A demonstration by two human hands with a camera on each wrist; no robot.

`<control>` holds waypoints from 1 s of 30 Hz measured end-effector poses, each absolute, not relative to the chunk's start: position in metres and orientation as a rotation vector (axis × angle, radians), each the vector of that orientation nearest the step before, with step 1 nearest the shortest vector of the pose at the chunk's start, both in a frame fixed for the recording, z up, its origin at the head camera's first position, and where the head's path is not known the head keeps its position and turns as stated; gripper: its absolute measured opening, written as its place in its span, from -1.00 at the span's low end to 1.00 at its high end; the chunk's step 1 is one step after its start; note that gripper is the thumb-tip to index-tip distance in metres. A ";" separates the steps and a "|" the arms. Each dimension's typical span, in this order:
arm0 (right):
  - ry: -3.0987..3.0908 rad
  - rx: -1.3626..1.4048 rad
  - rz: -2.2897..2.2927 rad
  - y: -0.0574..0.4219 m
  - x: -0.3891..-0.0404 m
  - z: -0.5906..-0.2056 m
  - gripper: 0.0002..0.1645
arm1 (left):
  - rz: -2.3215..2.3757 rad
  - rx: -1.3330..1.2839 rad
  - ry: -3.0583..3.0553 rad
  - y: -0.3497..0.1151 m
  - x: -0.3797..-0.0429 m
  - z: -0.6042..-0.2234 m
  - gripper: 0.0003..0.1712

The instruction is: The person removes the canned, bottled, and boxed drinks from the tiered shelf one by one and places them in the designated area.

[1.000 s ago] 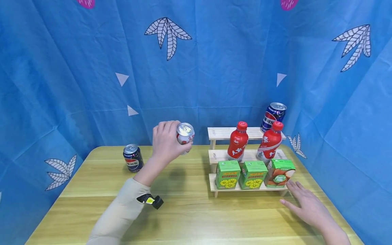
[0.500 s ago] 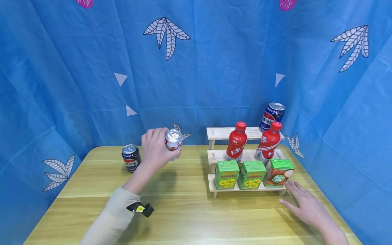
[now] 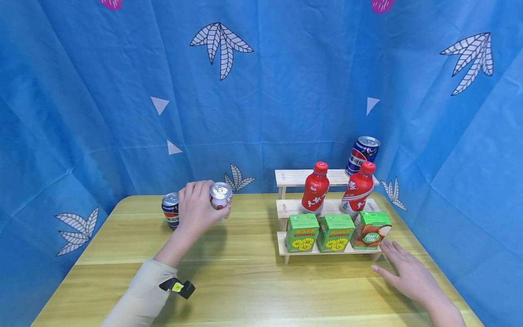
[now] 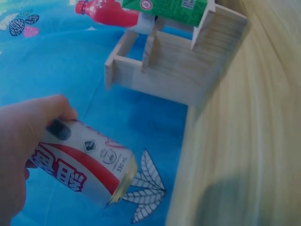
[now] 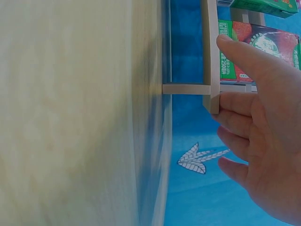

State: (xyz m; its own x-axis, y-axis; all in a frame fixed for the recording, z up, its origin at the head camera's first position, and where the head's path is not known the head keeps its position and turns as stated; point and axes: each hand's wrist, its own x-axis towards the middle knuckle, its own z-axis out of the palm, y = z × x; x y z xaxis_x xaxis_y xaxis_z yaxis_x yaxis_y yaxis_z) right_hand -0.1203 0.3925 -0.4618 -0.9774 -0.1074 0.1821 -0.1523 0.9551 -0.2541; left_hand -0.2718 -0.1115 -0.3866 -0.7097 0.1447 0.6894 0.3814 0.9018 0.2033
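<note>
My left hand (image 3: pixel 197 204) grips a white and red soda can (image 3: pixel 220 194) around its side, above the table. In the left wrist view the can (image 4: pixel 87 162) shows a red band, and its base hangs free. Just left of that hand, a dark blue cola can (image 3: pixel 170 211) stands on the table, partly hidden by the hand. My right hand (image 3: pixel 410 272) lies at the right end of a three-tier wooden rack (image 3: pixel 292 208), fingers extended beside a green and brown drink carton (image 3: pixel 372 232). It holds nothing; in the right wrist view its fingers are close to the rack's edge.
Two green cartons with yellow flowers (image 3: pixel 303 234) share the bottom tier with the brown one. Two red bottles (image 3: pixel 315 190) stand on the middle tier. Another dark blue can (image 3: pixel 361 156) is at the right of the top tier. A blue curtain (image 3: pixel 261 113) hangs behind the table.
My left hand has moved left and lower with the white and red can, now partly covering the dark blue can on the table. The right hand has stayed by the rack.
</note>
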 end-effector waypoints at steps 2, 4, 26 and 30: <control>-2.941 0.199 0.399 0.392 -0.120 -0.462 -0.07 | -0.432 -0.373 -2.359 -0.114 -0.273 -0.390 -0.14; -2.939 0.203 0.397 0.392 -0.120 -0.462 -0.08 | -0.427 -0.376 -2.355 -0.117 -0.274 -0.394 -0.15; -2.937 0.209 0.379 0.393 -0.121 -0.462 -0.08 | -0.306 -0.418 -2.358 -0.143 -0.293 -0.431 -0.12; -2.938 0.207 0.378 0.393 -0.121 -0.463 -0.08 | -0.273 -0.434 -2.378 -0.148 -0.295 -0.432 -0.11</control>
State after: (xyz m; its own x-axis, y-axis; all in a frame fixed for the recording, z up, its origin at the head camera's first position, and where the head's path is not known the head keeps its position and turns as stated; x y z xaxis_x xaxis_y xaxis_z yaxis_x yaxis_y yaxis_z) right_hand -0.1213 0.3935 -0.4627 -0.9756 -0.1153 0.1867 -0.1587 0.9583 -0.2378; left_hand -0.2947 -0.1477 -0.4323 -0.7030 0.2341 0.6716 0.3800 0.9218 0.0764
